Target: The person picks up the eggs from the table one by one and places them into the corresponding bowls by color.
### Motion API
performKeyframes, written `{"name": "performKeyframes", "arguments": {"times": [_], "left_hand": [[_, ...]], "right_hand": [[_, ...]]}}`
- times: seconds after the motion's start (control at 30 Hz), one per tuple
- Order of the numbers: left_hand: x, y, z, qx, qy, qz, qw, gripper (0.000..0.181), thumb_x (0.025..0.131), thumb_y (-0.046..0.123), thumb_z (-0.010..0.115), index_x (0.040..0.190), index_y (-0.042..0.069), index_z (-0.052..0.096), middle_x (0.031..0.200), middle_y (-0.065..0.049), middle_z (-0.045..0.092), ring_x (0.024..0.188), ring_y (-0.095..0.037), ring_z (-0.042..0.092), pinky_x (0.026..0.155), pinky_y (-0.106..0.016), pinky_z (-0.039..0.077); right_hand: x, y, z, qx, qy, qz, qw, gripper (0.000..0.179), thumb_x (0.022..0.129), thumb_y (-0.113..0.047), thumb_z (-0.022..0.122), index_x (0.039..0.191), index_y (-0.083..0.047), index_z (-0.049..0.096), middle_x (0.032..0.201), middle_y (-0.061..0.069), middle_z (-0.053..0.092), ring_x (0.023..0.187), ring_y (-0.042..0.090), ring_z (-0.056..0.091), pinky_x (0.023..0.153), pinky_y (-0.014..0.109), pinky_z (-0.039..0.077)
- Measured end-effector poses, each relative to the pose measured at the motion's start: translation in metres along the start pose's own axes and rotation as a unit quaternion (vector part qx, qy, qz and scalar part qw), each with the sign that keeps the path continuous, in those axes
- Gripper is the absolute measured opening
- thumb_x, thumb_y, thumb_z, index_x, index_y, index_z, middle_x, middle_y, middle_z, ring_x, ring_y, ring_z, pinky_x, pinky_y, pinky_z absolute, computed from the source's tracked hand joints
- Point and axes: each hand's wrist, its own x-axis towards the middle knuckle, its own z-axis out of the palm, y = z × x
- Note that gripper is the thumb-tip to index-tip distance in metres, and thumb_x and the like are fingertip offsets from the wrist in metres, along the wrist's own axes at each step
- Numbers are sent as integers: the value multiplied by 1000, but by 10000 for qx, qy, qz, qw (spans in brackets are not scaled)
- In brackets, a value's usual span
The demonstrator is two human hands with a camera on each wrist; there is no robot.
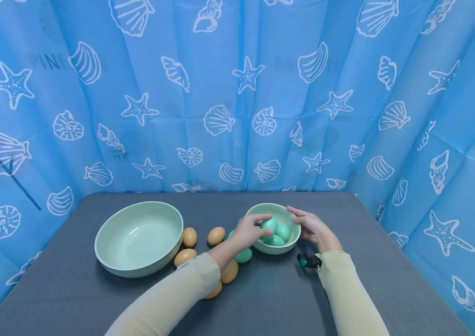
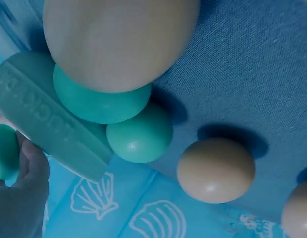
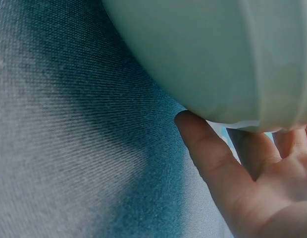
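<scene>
My left hand point(image 1: 247, 232) is over the small pale green bowl point(image 1: 272, 249), pinching a green egg point(image 1: 268, 224) between thumb and fingers. The left wrist view shows this hand point(image 2: 25, 186) with the held egg point(image 2: 4, 151) at the bowl's rim. Other green eggs point(image 1: 282, 230) lie inside the bowl. At the bowl's right side, my right hand point(image 1: 314, 228) touches the rim and wall with extended fingers; the right wrist view shows a fingertip point(image 3: 185, 119) against the bowl's outside. More green eggs point(image 1: 243, 255) lie on the table beside the bowl, partly behind my left wrist.
A large pale green bowl point(image 1: 138, 238) stands at the left with nothing visible inside. Several brown eggs point(image 1: 216, 236) lie between the two bowls and under my left forearm. The table point(image 1: 271, 298) is covered in grey cloth; a blue shell-patterned curtain point(image 1: 220, 93) hangs behind.
</scene>
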Motion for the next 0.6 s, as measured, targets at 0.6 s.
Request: {"name": "performKeyframes", "arguments": {"times": [0.6], "left_hand": [[12, 6, 34, 471, -601, 161, 9970, 42, 85, 13, 76, 126, 14, 67, 127, -1, 64, 114, -24, 61, 88, -34, 53]], "right_hand": [[0, 1, -1, -38, -128, -96, 9999, 53, 106, -12, 38, 156, -11, 19, 156, 27, 18, 114, 23, 58, 83, 35, 56]]}}
